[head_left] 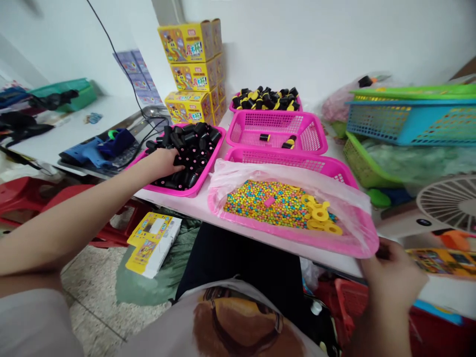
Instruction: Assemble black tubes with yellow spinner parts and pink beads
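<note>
My left hand [163, 161] reaches into a pink tray [193, 186] heaped with several small black cylinders [191, 146]; its fingers are buried among them, so their grip is hidden. My right hand [392, 277] is low at the near right corner of a pink basket [297, 237] lined with clear plastic. That basket holds many small multicoloured beads [267, 201] and several yellow rings [320, 215]. The right hand's fingers are curled, and something dark shows at its top; I cannot make out what it is.
Behind stand a nearly empty pink basket [277, 130] and another with black and yellow pieces [266, 98]. Stacked yellow boxes [195, 69] sit at the back. Blue [409, 121] and green baskets and a white fan [448, 201] crowd the right. A flat yellow box [152, 243] lies on the floor.
</note>
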`<state>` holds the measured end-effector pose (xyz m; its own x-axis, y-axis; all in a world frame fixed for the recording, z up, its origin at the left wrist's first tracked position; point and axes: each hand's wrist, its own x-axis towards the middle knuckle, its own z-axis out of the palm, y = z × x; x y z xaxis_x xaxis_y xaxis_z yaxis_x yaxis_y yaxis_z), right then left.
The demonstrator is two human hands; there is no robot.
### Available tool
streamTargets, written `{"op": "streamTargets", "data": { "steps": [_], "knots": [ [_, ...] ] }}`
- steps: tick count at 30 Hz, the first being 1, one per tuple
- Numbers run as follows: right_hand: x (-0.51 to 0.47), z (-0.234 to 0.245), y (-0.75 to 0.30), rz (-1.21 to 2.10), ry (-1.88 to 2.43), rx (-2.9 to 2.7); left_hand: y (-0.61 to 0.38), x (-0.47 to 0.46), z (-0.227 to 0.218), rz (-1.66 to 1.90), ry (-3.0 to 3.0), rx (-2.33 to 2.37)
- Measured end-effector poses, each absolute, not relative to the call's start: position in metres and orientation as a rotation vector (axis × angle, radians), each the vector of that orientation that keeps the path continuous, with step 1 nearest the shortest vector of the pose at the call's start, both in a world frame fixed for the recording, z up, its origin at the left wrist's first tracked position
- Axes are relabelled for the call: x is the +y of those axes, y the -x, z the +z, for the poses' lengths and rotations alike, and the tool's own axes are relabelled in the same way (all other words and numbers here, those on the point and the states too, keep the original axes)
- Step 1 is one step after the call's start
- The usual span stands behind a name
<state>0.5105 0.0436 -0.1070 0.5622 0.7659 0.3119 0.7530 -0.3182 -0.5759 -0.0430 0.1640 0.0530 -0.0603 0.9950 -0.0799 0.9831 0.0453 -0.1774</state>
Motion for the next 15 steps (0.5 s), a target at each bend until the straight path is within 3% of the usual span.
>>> {"op": "streamTargets", "data": {
  "steps": [10,15],
  "knots": [
    [0.046,-0.105,-0.512,0.098,2.104,-1.268,0.044,0.164,0.077,0.228,2.185,-2.151],
    [0.04,-0.079,-0.492,-0.161,1.717,-0.758,0.02,0.123,0.094,-0.259,2.369,-2.088]
  ]
}}
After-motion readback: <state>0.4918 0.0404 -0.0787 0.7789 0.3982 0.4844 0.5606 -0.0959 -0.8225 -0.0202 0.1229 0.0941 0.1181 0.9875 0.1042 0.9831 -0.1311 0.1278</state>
